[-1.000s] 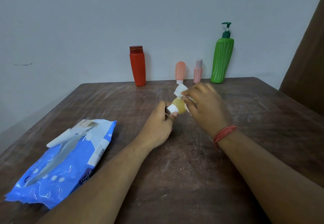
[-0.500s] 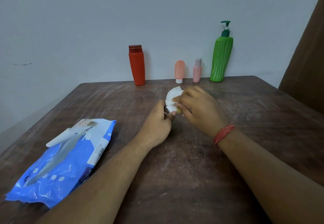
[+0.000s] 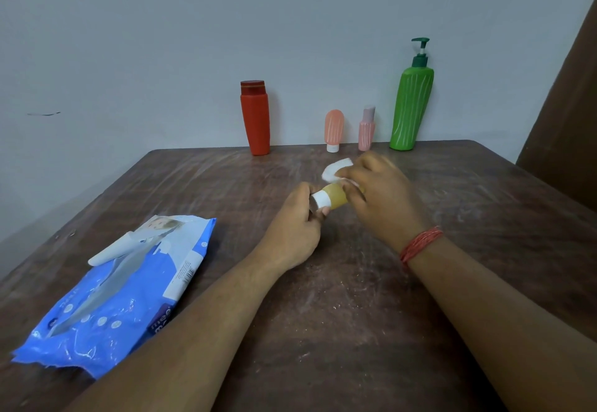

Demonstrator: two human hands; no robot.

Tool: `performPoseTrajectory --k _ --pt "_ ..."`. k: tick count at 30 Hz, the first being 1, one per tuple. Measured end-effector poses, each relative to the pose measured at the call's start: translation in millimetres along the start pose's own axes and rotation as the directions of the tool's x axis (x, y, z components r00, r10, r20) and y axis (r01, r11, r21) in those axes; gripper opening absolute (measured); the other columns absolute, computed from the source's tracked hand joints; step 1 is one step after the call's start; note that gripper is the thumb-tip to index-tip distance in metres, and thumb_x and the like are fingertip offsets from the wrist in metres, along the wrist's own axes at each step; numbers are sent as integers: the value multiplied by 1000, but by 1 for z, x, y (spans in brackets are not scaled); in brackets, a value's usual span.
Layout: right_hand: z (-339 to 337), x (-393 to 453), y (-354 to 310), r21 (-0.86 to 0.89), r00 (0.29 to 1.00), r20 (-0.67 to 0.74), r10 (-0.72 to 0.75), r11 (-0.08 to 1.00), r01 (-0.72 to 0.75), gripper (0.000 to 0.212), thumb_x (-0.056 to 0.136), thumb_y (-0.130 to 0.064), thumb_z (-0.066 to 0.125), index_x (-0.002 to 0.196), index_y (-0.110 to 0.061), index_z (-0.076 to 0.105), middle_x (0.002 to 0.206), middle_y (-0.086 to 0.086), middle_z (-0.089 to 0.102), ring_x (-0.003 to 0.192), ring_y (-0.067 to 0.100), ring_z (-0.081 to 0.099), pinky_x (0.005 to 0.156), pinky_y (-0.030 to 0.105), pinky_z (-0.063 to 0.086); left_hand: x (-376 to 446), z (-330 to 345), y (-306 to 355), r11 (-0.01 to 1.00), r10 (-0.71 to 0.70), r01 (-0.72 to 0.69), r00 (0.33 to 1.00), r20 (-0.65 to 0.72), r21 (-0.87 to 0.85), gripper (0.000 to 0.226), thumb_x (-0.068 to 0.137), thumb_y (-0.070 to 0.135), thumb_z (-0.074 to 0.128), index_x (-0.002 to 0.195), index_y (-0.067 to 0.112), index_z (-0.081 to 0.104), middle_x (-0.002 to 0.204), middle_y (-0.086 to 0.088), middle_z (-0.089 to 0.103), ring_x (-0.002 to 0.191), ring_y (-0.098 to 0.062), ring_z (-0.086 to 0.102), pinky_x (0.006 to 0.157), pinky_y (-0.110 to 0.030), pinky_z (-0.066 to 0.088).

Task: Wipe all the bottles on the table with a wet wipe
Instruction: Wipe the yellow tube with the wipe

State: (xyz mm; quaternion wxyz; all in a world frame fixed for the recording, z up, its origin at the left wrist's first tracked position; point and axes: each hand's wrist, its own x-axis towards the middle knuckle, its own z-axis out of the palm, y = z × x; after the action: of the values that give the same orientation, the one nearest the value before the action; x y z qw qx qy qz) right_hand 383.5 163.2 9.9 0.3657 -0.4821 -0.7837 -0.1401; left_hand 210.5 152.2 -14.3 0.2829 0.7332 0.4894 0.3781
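At frame centre, the left hand [image 3: 295, 229] pinched the small yellow bottle [image 3: 334, 197] by its white cap, steadying it so the right hand [image 3: 381, 200], fingers curled around the wet wipe [image 3: 334, 169], could rub its body. 4 bottles waited upper centre.

right hand [image 3: 384, 198] slid back along the yellow bottle [image 3: 334, 198] — body uncovered again, wet wipe [image 3: 336, 170] lifted
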Motion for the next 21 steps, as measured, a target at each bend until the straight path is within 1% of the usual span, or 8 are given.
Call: performPoseTrajectory --k 3,7,10,12,15,17,19,21 --pt "1 1 -4 -35 991 74 -111 993 114 18 92 -17 62 107 -15 72 95 2 58 91 21 54 73 31 43 1 0 -1 1000 1 -1 1000 -10 6 15 102 20 55 113 25 46 97 2 56 84 -13 57 67 -24 41" --pt "2 5 11 -81 997 44 60 995 -57 18 91 -13 58 102 -11 73 92 4 55 88 22 50 72 34 44 1 2 -1 995 59 -55 997 -46 78 22 99 11 56 116 21 48 106 2 49 84 -12 52 67 -21 39" --pt "3 0 -1 36 990 134 -33 999 28 21 93 -11 56 108 -11 71 96 2 55 92 20 50 72 32 43 1 0 -3 989 86 -77 994 -63 125 23 97 6 58 113 20 49 108 6 45 84 -7 49 68 -16 36" --pt "3 1 1 42 989 138 -45 998 39 21 94 -14 55 108 -12 72 96 2 56 92 20 50 73 32 42 1 0 -4 986 101 -89 992 -80 144 21 97 9 59 112 20 50 107 6 45 84 -6 49 68 -17 37" --pt "5 5 14 -104 990 139 39 994 -25 21 94 -18 54 102 -13 74 91 1 56 89 22 49 73 31 37 2 2 -5 965 169 -145 981 -94 220 18 97 11 60 107 21 48 108 6 45 85 -6 51 70 -24 45" --pt "3 4 12 -63 990 141 31 998 -23 20 95 -17 54 102 -12 72 90 -1 54 91 20 48 74 32 40 2 2 -4 957 182 -153 978 -101 247 22 95 10 61 104 23 46 108 7 45 84 -8 52 70 -27 48" --pt "2 1 -2 41 989 138 -57 998 52 19 95 -16 55 104 -12 71 93 0 57 93 20 50 74 35 45 3 0 -6 957 164 -132 981 -102 260 23 94 8 61 103 22 45 106 5 46 81 -11 52 69 -31 50" --pt "3 1 -10 48 985 139 -101 994 95 19 94 -17 57 104 -13 72 95 2 61 93 21 52 74 35 46 3 -2 -7 955 151 -117 982 -109 273 22 94 9 61 103 21 45 105 3 48 79 -11 52 64 -29 48"
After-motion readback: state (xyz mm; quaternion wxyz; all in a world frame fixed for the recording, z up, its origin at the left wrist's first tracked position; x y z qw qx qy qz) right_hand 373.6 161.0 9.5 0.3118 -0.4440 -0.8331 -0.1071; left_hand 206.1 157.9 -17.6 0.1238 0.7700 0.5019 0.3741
